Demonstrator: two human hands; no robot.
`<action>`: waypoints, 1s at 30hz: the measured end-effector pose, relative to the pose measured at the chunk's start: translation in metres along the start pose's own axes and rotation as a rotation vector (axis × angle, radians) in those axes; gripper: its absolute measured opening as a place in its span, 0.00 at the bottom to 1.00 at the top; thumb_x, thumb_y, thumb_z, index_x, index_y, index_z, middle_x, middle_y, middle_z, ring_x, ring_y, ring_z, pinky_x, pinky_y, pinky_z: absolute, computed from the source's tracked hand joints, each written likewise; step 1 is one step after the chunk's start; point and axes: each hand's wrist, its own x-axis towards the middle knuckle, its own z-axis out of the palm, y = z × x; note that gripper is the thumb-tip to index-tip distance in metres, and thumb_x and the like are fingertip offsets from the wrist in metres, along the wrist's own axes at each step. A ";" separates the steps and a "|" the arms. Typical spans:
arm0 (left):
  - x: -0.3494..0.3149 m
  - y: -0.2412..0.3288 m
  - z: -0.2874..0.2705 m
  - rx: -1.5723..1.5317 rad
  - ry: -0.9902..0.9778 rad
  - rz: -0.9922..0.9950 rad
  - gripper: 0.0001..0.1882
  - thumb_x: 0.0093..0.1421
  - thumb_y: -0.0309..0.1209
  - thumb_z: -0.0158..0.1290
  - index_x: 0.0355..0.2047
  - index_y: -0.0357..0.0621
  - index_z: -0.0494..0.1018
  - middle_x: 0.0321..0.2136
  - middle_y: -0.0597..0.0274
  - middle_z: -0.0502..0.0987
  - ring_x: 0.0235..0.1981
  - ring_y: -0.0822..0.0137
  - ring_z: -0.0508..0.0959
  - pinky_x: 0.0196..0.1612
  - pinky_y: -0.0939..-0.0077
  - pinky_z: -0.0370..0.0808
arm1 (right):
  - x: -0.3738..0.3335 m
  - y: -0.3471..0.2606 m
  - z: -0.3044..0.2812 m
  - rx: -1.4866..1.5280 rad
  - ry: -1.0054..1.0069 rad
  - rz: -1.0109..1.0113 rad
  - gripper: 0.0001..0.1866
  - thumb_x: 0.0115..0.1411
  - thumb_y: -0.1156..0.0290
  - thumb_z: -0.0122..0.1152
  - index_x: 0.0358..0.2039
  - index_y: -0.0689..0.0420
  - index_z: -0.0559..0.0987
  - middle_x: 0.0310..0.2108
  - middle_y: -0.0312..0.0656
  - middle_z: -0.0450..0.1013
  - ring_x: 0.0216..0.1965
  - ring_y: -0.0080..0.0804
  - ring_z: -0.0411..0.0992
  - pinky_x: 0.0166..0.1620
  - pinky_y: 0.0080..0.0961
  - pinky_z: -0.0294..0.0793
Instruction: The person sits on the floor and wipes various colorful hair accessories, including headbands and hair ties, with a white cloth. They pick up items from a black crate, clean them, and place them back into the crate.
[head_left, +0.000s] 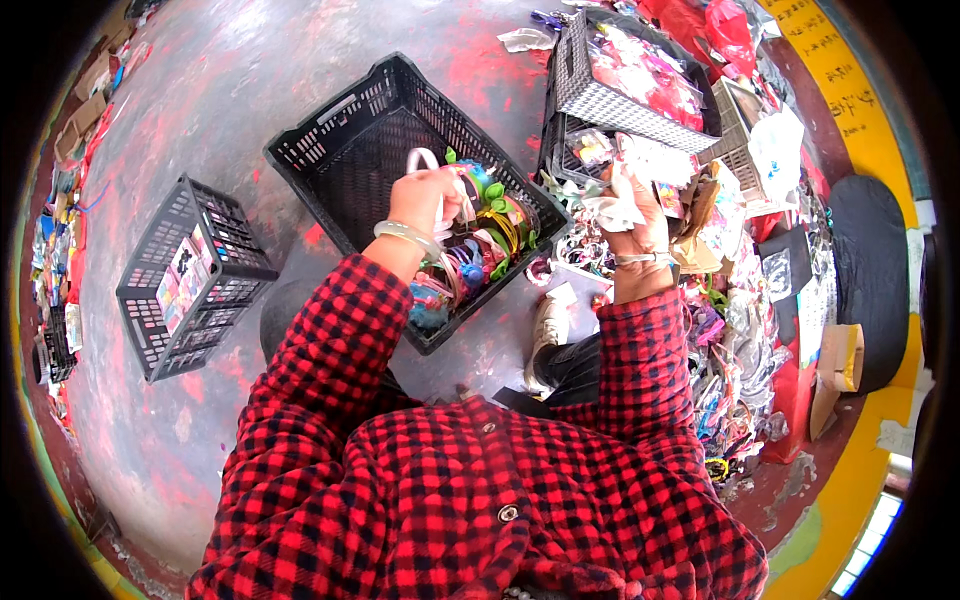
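Observation:
My left hand is closed round pale headbands, whose white loop stands up above the fingers. It is over the right part of a black plastic crate. Beneath and beside it, colourful headbands with green leaf shapes and blue fluffy trim fill that end of the crate. Out to the right of the crate, my right hand grips a white bow-like piece of soft material. Its fingers are partly hidden by the piece.
To the left stands another black crate with packaged goods. A grey woven basket of pink and white items sits at the upper right. Along my right runs a heap of loose accessories and plastic bags. My shoe is below the crate.

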 end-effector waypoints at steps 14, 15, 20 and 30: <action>-0.053 0.023 0.045 0.148 -0.505 -0.007 0.19 0.51 0.24 0.52 0.45 0.36 0.68 0.25 0.71 0.71 0.17 0.85 0.62 0.19 0.92 0.58 | -0.003 0.053 0.026 -0.209 -0.055 0.172 0.09 0.54 0.71 0.56 0.35 0.61 0.75 0.28 0.37 0.74 0.27 0.23 0.72 0.31 0.17 0.71; -0.049 0.019 0.043 0.185 -0.495 0.016 0.18 0.50 0.23 0.53 0.44 0.36 0.69 0.24 0.71 0.71 0.17 0.85 0.62 0.18 0.91 0.58 | -0.003 0.052 0.026 -0.246 -0.049 0.192 0.10 0.54 0.71 0.56 0.35 0.62 0.75 0.28 0.37 0.74 0.27 0.22 0.72 0.31 0.17 0.71; -0.032 0.007 0.032 0.196 -0.373 0.040 0.13 0.50 0.23 0.53 0.37 0.33 0.72 0.22 0.68 0.72 0.16 0.83 0.63 0.18 0.89 0.58 | 0.013 0.035 0.007 -0.610 0.187 -0.024 0.11 0.56 0.67 0.53 0.35 0.62 0.75 0.26 0.37 0.73 0.25 0.22 0.71 0.27 0.16 0.71; -0.034 0.001 0.030 0.504 -0.426 0.247 0.09 0.51 0.25 0.51 0.33 0.34 0.73 0.22 0.63 0.74 0.24 0.74 0.71 0.27 0.81 0.66 | -0.009 0.039 0.037 -1.551 -0.275 -0.792 0.14 0.52 0.70 0.57 0.39 0.61 0.74 0.35 0.47 0.71 0.39 0.37 0.69 0.41 0.29 0.68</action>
